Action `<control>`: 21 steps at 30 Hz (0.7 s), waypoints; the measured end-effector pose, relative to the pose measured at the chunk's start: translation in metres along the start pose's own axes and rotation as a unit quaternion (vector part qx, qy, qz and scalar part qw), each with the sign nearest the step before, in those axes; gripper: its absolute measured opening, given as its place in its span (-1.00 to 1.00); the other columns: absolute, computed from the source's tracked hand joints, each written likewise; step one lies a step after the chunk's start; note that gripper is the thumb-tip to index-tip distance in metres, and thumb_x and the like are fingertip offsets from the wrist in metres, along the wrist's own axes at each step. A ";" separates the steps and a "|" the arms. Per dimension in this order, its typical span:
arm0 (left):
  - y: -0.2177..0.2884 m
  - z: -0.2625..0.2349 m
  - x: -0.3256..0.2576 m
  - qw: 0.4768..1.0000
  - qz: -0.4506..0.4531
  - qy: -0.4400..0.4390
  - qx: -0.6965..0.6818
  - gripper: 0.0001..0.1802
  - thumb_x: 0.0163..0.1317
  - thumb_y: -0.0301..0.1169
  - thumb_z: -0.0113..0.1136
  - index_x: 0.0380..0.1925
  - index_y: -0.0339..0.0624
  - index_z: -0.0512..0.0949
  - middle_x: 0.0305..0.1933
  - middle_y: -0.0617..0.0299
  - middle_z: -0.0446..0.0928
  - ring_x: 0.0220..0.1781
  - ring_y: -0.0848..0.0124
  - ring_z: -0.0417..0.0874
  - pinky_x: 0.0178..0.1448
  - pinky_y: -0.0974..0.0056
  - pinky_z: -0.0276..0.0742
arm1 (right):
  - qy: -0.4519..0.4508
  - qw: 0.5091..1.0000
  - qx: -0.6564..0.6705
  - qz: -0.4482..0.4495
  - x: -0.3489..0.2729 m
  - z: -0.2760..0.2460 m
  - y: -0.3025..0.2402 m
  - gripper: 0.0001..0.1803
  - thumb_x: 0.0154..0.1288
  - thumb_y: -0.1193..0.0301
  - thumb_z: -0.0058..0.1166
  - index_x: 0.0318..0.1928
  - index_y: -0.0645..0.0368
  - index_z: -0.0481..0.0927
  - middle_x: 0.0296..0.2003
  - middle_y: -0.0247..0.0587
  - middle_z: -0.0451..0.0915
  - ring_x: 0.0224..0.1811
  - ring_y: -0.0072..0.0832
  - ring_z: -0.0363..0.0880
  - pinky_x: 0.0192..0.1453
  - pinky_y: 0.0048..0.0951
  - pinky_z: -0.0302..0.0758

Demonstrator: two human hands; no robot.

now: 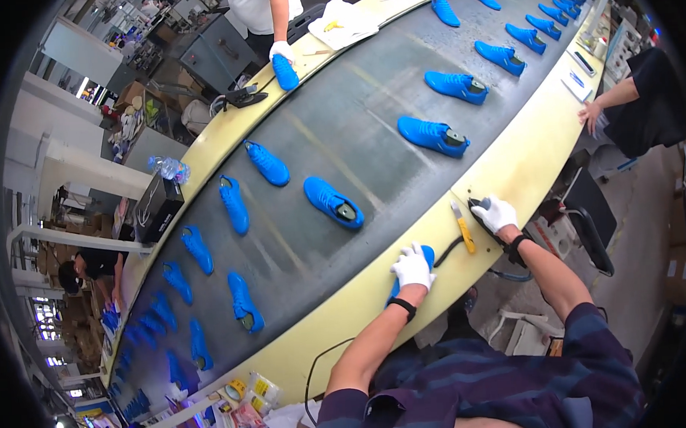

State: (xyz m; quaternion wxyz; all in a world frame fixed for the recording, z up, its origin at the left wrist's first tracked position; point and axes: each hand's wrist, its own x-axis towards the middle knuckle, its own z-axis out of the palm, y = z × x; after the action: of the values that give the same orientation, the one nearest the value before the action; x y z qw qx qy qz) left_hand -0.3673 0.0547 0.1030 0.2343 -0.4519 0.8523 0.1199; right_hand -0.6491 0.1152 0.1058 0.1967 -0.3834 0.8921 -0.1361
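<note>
Fingers (417, 253) of our left hand (412, 271) curl over the blue shoe (429, 253) beneath, grasping it; our right hand (497, 214) grips what seems a dark tool (477, 203), partly hidden.

On the bench (347, 309) before me, a shoe (428, 253) lies under my left hand (413, 267). Right of it lies a cutter (464, 228), then my right hand (498, 213) on a tool (478, 203). Beyond the bench lies the belt (316, 131), with rows of shoes (333, 202) on it to left and right.
</note>
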 end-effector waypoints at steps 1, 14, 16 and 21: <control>0.001 -0.003 0.005 1.000 0.024 0.017 -0.011 0.27 0.03 0.17 0.62 0.62 -0.14 0.15 0.34 -0.06 0.48 0.21 0.03 0.70 0.13 -0.24 0.69 | 0.004 1.000 -0.005 0.012 0.001 0.001 0.001 -0.37 0.34 -0.20 0.27 -0.03 0.17 0.67 -0.14 0.18 0.78 -0.02 0.12 0.77 0.09 -0.01 0.66; -0.114 -0.037 0.056 0.932 -0.124 0.105 -0.323 -0.30 0.03 -0.20 0.49 0.14 -0.33 0.51 0.22 -0.25 0.58 0.24 -0.01 0.69 0.27 -0.02 0.68 | 0.033 0.998 -0.026 0.051 0.010 0.002 -0.008 -0.41 0.30 -0.16 0.32 -0.06 0.15 0.69 -0.18 0.19 0.78 -0.06 0.13 0.77 0.09 0.01 0.65; -0.193 0.007 0.058 0.861 -0.192 0.085 -0.463 -0.36 0.04 -0.23 0.48 0.06 -0.38 0.54 0.23 -0.30 0.59 0.17 0.14 0.71 0.18 0.01 0.69 | 0.048 0.997 -0.028 0.046 0.009 0.004 -0.009 -0.42 0.29 -0.14 0.34 -0.09 0.16 0.69 -0.18 0.17 0.78 -0.06 0.11 0.77 0.08 0.01 0.65; -0.246 0.138 -0.035 0.641 -0.340 0.217 -0.654 -0.39 0.08 -0.16 0.59 -0.04 -0.40 0.58 0.04 -0.20 0.65 0.10 0.22 0.65 0.19 0.01 0.58 | 0.038 0.999 0.008 0.034 0.010 0.024 0.005 -0.44 0.29 -0.15 0.33 -0.15 0.15 0.72 -0.19 0.14 0.78 -0.07 0.10 0.76 0.06 0.02 0.65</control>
State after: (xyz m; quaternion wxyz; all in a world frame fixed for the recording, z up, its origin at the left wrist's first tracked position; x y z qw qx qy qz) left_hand -0.1065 -0.0010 0.0035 -0.2893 -0.7582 0.3648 0.4564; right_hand -0.6480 0.1091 0.0803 0.1698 -0.3461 0.9102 -0.1512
